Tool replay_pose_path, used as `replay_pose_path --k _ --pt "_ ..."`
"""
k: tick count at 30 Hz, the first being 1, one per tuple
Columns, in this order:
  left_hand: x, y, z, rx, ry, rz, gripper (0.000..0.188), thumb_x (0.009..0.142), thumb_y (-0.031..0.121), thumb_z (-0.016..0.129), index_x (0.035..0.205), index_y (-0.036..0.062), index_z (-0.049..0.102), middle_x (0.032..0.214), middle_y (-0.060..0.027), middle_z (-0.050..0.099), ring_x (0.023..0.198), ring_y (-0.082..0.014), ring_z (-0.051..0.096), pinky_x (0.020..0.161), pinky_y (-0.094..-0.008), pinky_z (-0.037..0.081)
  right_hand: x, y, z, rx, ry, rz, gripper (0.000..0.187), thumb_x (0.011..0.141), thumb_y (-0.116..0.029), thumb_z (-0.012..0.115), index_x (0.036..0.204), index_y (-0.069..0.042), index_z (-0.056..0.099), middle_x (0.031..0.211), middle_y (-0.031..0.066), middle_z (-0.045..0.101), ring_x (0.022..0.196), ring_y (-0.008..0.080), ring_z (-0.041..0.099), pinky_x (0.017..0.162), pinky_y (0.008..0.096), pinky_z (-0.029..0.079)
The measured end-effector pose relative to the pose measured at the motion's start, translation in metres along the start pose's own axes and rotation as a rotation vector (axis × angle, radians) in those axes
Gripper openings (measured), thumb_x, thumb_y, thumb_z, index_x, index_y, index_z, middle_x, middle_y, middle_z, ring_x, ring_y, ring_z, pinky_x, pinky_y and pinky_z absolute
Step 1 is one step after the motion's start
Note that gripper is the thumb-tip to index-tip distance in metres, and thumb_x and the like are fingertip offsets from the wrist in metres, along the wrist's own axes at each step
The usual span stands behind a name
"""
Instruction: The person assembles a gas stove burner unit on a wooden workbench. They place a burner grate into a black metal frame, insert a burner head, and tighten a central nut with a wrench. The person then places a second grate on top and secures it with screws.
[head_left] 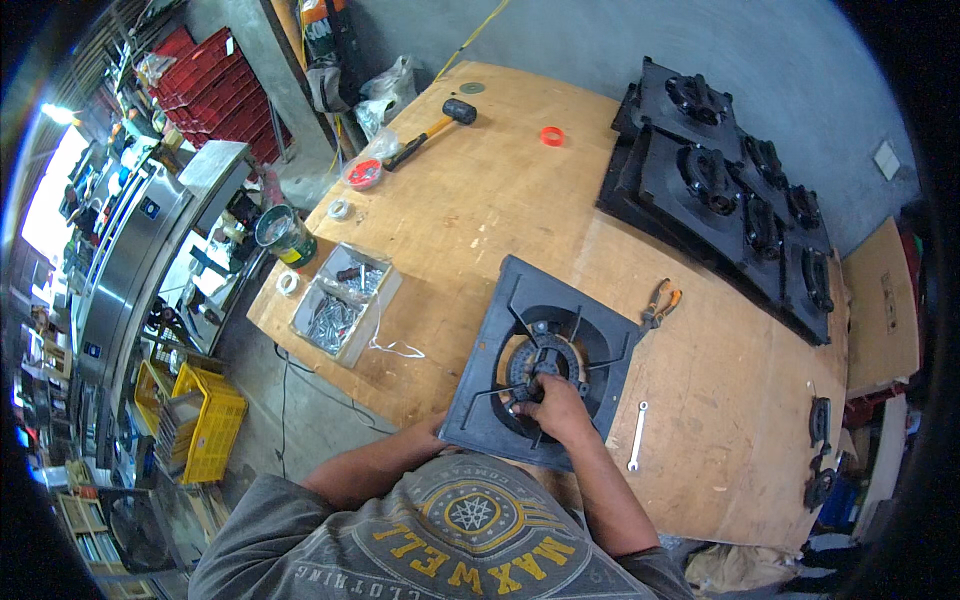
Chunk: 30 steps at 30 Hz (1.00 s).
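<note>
In front of me on the wooden table lies a square black stove top [480, 390] with a round recess and pan-support arms. A dark cast-iron burner [525, 365] sits in its middle. My right hand [558, 408] reaches over the near side, its fingers closed on the burner's central part; the fingertips are partly hidden. My left hand [438, 426] is at the near left edge of the stove top, its fingers hidden beneath it. Right of the stove top lie a wrench [637, 437] and orange-handled pliers [660, 304].
A divided box [385, 300] of bolts stands on the left, beside a dark bucket [286, 236]. Farther back lie a mallet [430, 133] and an orange tape ring [552, 136]. Stacked black stove tops [650, 190] lean toward the wall; burner parts [820, 450] lie at the right edge.
</note>
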<state>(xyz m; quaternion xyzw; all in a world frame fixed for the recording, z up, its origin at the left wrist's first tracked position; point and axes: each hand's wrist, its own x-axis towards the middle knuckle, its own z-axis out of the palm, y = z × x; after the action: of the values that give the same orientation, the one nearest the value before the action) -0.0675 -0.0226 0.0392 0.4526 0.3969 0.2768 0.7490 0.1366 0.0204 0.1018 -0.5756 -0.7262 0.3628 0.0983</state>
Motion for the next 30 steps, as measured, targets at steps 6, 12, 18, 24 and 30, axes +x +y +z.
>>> replay_pose_path --k 6,12,18,24,30 --pt "0.002 0.001 0.002 0.006 0.001 0.001 0.053 0.083 0.037 0.072 0.122 0.0024 0.062 0.105 -0.0171 0.069 0.097 -0.0291 0.065 0.086 -0.0419 0.050 0.002 0.002 -0.002 -0.006 -0.051 -0.002 0.062 0.069 -0.037 0.083 0.110 0.004 0.062 0.110 0.0272 0.064 0.105 0.0430 0.061 0.091 0.0472 0.049" --pt "0.003 0.003 0.003 0.018 0.004 0.004 0.054 0.083 0.037 0.072 0.123 0.0023 0.061 0.106 -0.0171 0.069 0.098 -0.0290 0.065 0.086 -0.0418 0.050 -0.002 -0.007 -0.010 -0.007 -0.068 0.025 0.057 0.070 -0.036 0.082 0.108 0.003 0.062 0.107 0.0262 0.064 0.102 0.0434 0.061 0.090 0.0474 0.049" --pt "0.004 0.001 0.002 0.037 0.018 -0.005 0.056 0.082 0.038 0.073 0.123 0.0023 0.061 0.107 -0.0171 0.068 0.099 -0.0289 0.064 0.087 -0.0417 0.049 -0.032 -0.008 0.002 -0.114 0.049 0.016 0.052 0.077 -0.037 0.077 0.109 0.001 0.063 0.118 0.0240 0.059 0.101 0.0408 0.063 0.086 0.0470 0.052" --pt "0.005 0.001 -0.001 0.043 0.038 -0.025 0.057 0.082 0.038 0.073 0.124 0.0022 0.060 0.108 -0.0170 0.068 0.100 -0.0287 0.064 0.088 -0.0416 0.049 -0.031 -0.006 0.021 -0.053 0.140 0.083 0.048 0.082 -0.041 0.072 0.109 -0.002 0.065 0.113 0.0214 0.062 0.098 0.0392 0.064 0.081 0.0487 0.053" --pt "0.006 0.000 -0.002 0.044 0.030 -0.034 0.058 0.082 0.038 0.074 0.125 0.0022 0.060 0.109 -0.0170 0.068 0.101 -0.0286 0.064 0.088 -0.0415 0.049 -0.021 -0.004 0.014 0.023 -0.039 0.218 0.051 0.080 -0.049 0.071 0.107 -0.006 0.069 0.095 0.0199 0.070 0.093 0.0384 0.067 0.082 0.0477 0.053"
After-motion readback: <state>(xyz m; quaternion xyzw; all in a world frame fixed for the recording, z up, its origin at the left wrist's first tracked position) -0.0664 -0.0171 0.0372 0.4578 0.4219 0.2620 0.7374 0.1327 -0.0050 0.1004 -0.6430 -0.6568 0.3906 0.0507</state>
